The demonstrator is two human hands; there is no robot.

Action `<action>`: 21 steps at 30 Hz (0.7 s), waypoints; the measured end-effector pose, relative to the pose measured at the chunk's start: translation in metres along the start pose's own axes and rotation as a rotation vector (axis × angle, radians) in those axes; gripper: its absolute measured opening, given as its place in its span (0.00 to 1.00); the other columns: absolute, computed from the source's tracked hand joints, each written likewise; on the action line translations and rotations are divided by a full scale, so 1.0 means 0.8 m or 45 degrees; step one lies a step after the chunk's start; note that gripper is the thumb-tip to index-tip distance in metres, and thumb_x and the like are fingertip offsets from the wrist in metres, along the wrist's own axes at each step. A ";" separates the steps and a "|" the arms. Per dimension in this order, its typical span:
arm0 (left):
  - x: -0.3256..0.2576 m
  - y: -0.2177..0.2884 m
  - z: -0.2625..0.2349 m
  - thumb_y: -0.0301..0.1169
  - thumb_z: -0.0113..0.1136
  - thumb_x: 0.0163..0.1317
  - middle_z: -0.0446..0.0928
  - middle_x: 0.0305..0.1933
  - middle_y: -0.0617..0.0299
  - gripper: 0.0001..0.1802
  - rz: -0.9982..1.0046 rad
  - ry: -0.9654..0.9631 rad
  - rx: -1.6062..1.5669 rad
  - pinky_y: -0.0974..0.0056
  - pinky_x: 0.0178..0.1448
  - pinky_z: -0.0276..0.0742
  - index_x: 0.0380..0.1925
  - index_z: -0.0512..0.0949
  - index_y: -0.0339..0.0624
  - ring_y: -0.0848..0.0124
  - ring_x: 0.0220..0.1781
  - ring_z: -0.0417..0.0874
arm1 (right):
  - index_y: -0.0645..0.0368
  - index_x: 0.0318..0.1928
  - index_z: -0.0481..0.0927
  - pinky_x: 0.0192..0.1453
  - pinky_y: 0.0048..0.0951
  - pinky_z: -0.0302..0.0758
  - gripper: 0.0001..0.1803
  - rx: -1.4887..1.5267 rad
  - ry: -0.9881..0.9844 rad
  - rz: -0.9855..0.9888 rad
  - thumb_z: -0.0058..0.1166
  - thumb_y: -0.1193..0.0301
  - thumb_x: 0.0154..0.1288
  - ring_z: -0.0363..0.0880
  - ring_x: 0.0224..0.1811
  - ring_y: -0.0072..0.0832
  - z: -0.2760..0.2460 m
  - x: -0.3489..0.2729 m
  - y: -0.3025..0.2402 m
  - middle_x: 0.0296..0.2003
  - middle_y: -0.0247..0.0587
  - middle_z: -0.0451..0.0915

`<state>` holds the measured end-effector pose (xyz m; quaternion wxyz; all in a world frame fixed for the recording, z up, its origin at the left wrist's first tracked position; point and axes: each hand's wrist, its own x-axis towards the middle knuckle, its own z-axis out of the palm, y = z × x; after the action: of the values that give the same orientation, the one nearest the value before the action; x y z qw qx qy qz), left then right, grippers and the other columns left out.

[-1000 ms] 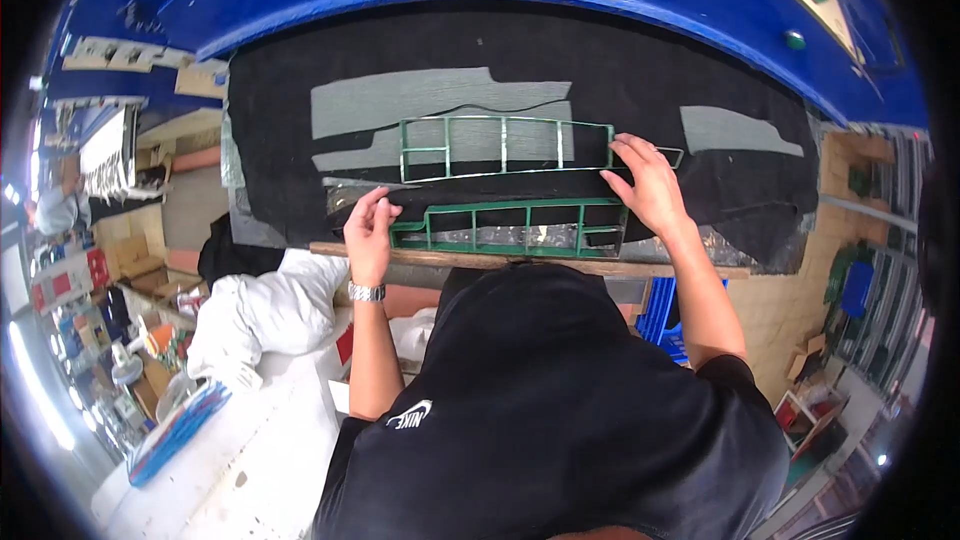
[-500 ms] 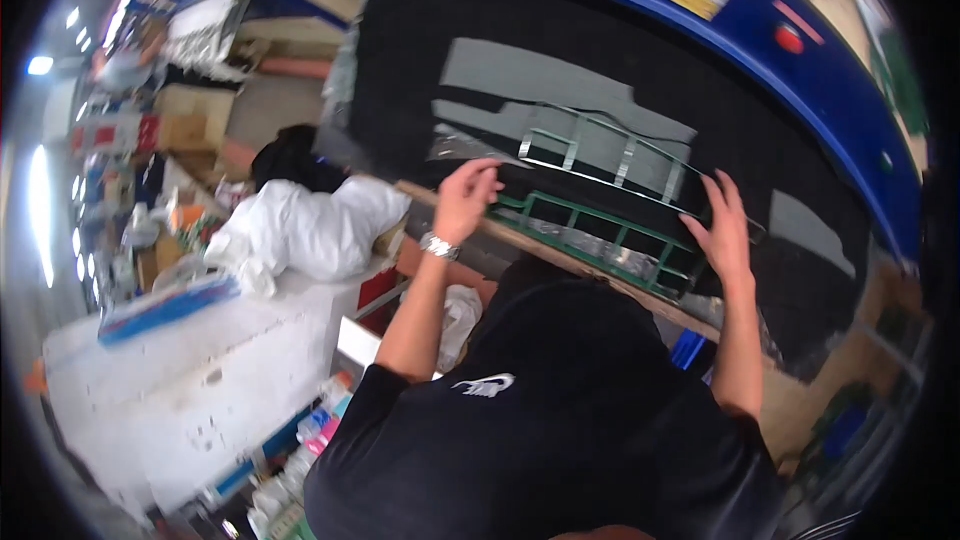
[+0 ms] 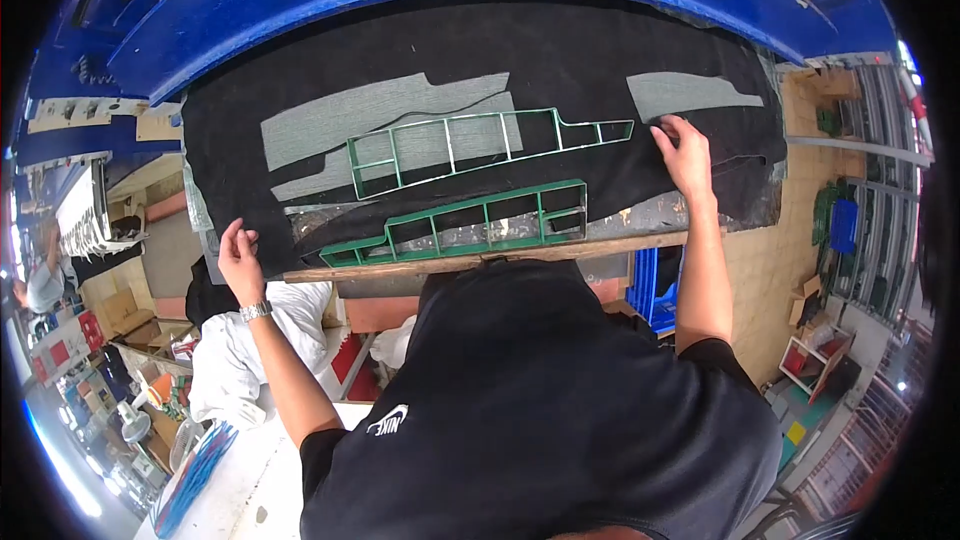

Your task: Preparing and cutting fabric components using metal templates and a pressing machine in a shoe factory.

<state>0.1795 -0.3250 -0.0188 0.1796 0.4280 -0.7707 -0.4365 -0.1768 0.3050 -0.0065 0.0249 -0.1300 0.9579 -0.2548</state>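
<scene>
Black fabric sheet (image 3: 480, 60) (outer edges) touches both hands' fingers (image 3: 668, 133).

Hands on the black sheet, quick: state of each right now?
Left hand: open, fingers on the black sheet's lower left edge, gripping nothing.
Right hand: open, flat on the sheet.

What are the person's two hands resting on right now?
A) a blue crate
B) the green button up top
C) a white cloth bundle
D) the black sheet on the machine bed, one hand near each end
D: the left hand and right hand both lie flat on the black sheet, either side of the green metal frames.
</scene>
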 end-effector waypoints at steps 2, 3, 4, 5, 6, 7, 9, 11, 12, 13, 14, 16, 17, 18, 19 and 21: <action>-0.001 0.028 0.029 0.30 0.54 0.76 0.81 0.36 0.66 0.14 0.081 -0.142 -0.028 0.73 0.44 0.78 0.55 0.79 0.38 0.79 0.38 0.82 | 0.65 0.47 0.83 0.55 0.38 0.79 0.16 0.028 0.044 -0.160 0.64 0.67 0.64 0.84 0.49 0.45 0.012 -0.009 -0.022 0.44 0.52 0.85; -0.005 0.035 0.049 0.30 0.54 0.75 0.80 0.33 0.67 0.13 0.074 -0.190 -0.088 0.72 0.45 0.79 0.55 0.79 0.37 0.79 0.37 0.82 | 0.65 0.47 0.83 0.57 0.39 0.78 0.16 -0.006 0.059 -0.253 0.64 0.67 0.63 0.83 0.51 0.45 0.021 -0.009 -0.036 0.46 0.51 0.84; -0.005 0.032 0.066 0.29 0.55 0.75 0.81 0.33 0.66 0.13 0.081 -0.245 -0.163 0.73 0.45 0.78 0.55 0.79 0.37 0.79 0.37 0.82 | 0.64 0.47 0.83 0.58 0.40 0.77 0.16 -0.042 0.074 -0.345 0.65 0.67 0.62 0.82 0.52 0.46 0.029 -0.008 -0.051 0.47 0.50 0.84; -0.006 0.035 0.079 0.30 0.56 0.74 0.82 0.34 0.66 0.13 0.093 -0.272 -0.114 0.72 0.45 0.78 0.54 0.80 0.37 0.79 0.37 0.82 | 0.64 0.47 0.83 0.58 0.41 0.77 0.17 -0.049 0.084 -0.411 0.65 0.67 0.62 0.81 0.53 0.47 0.037 -0.005 -0.060 0.48 0.50 0.83; -0.006 0.035 0.088 0.30 0.57 0.74 0.82 0.35 0.66 0.14 0.107 -0.292 -0.062 0.72 0.44 0.77 0.54 0.80 0.37 0.79 0.37 0.82 | 0.63 0.48 0.83 0.59 0.41 0.76 0.17 -0.051 0.092 -0.480 0.66 0.67 0.61 0.80 0.54 0.47 0.045 -0.001 -0.067 0.50 0.50 0.82; 0.000 0.027 0.092 0.32 0.58 0.74 0.82 0.38 0.67 0.15 0.175 -0.280 0.001 0.74 0.41 0.75 0.55 0.80 0.37 0.81 0.37 0.80 | 0.63 0.49 0.83 0.60 0.41 0.76 0.19 -0.084 0.083 -0.447 0.66 0.66 0.61 0.80 0.55 0.48 0.045 0.003 -0.076 0.51 0.49 0.82; 0.018 0.012 0.081 0.33 0.59 0.73 0.82 0.39 0.68 0.15 0.204 -0.267 0.052 0.74 0.40 0.74 0.55 0.80 0.37 0.81 0.37 0.79 | 0.63 0.50 0.83 0.60 0.41 0.76 0.19 -0.087 0.058 -0.352 0.66 0.65 0.61 0.79 0.55 0.48 0.045 0.012 -0.063 0.51 0.49 0.81; 0.039 -0.005 0.053 0.36 0.60 0.72 0.82 0.40 0.69 0.16 0.207 -0.209 0.217 0.75 0.40 0.73 0.55 0.81 0.39 0.82 0.38 0.77 | 0.63 0.51 0.82 0.61 0.41 0.76 0.21 -0.093 0.025 -0.253 0.66 0.63 0.61 0.79 0.56 0.47 0.041 0.015 -0.043 0.52 0.48 0.81; 0.045 -0.012 0.039 0.36 0.60 0.72 0.82 0.41 0.67 0.17 0.220 -0.185 0.213 0.75 0.39 0.73 0.56 0.80 0.40 0.81 0.39 0.79 | 0.63 0.51 0.82 0.61 0.41 0.76 0.21 -0.102 0.036 -0.246 0.66 0.63 0.61 0.79 0.56 0.47 0.037 0.013 -0.037 0.52 0.48 0.81; 0.044 -0.013 0.026 0.36 0.60 0.73 0.83 0.42 0.67 0.17 0.169 -0.163 0.157 0.74 0.39 0.74 0.56 0.80 0.40 0.80 0.41 0.80 | 0.63 0.51 0.82 0.61 0.40 0.76 0.22 -0.087 0.023 -0.241 0.66 0.63 0.61 0.79 0.56 0.47 0.034 0.010 -0.030 0.52 0.49 0.81; 0.039 -0.011 0.016 0.36 0.59 0.73 0.83 0.42 0.67 0.17 0.114 -0.142 0.104 0.74 0.39 0.74 0.57 0.80 0.40 0.80 0.42 0.81 | 0.63 0.51 0.82 0.61 0.40 0.76 0.22 -0.070 0.006 -0.236 0.66 0.63 0.61 0.79 0.56 0.46 0.028 0.005 -0.031 0.52 0.49 0.81; 0.030 -0.012 0.019 0.36 0.59 0.73 0.83 0.43 0.66 0.17 0.069 -0.141 0.037 0.73 0.40 0.75 0.57 0.80 0.41 0.79 0.43 0.82 | 0.63 0.52 0.82 0.62 0.40 0.76 0.23 -0.108 0.017 -0.248 0.67 0.63 0.60 0.79 0.56 0.46 0.026 0.004 -0.039 0.52 0.48 0.81; 0.025 -0.008 0.020 0.37 0.59 0.73 0.83 0.44 0.66 0.17 0.024 -0.129 -0.018 0.73 0.41 0.76 0.57 0.79 0.41 0.78 0.44 0.82 | 0.62 0.52 0.81 0.62 0.40 0.76 0.23 -0.068 0.013 -0.379 0.67 0.63 0.59 0.79 0.56 0.46 0.029 0.006 -0.049 0.52 0.48 0.81; 0.019 -0.006 0.032 0.37 0.58 0.74 0.83 0.44 0.66 0.17 0.035 -0.156 -0.054 0.73 0.43 0.76 0.56 0.80 0.40 0.78 0.44 0.82 | 0.61 0.53 0.81 0.62 0.40 0.75 0.24 -0.028 0.010 -0.516 0.68 0.63 0.58 0.79 0.57 0.46 0.036 0.009 -0.061 0.53 0.48 0.81; 0.012 -0.005 0.043 0.37 0.58 0.74 0.83 0.44 0.66 0.17 0.036 -0.195 -0.061 0.72 0.44 0.77 0.56 0.80 0.40 0.78 0.44 0.83 | 0.60 0.53 0.81 0.63 0.41 0.75 0.26 0.011 -0.038 -0.570 0.69 0.61 0.56 0.79 0.58 0.47 0.046 0.011 -0.078 0.53 0.47 0.81; 0.000 0.001 0.073 0.36 0.58 0.74 0.83 0.44 0.66 0.16 0.012 -0.230 -0.069 0.72 0.47 0.77 0.56 0.79 0.41 0.78 0.45 0.83 | 0.57 0.60 0.78 0.71 0.50 0.66 0.33 -0.042 -0.202 -0.659 0.70 0.57 0.55 0.72 0.66 0.44 0.069 0.011 -0.105 0.61 0.46 0.76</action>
<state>0.1412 -0.2945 -0.0505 0.1229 0.3784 -0.7736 -0.4931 -0.1592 0.2057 -0.0127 0.0318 -0.3905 0.8918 -0.2261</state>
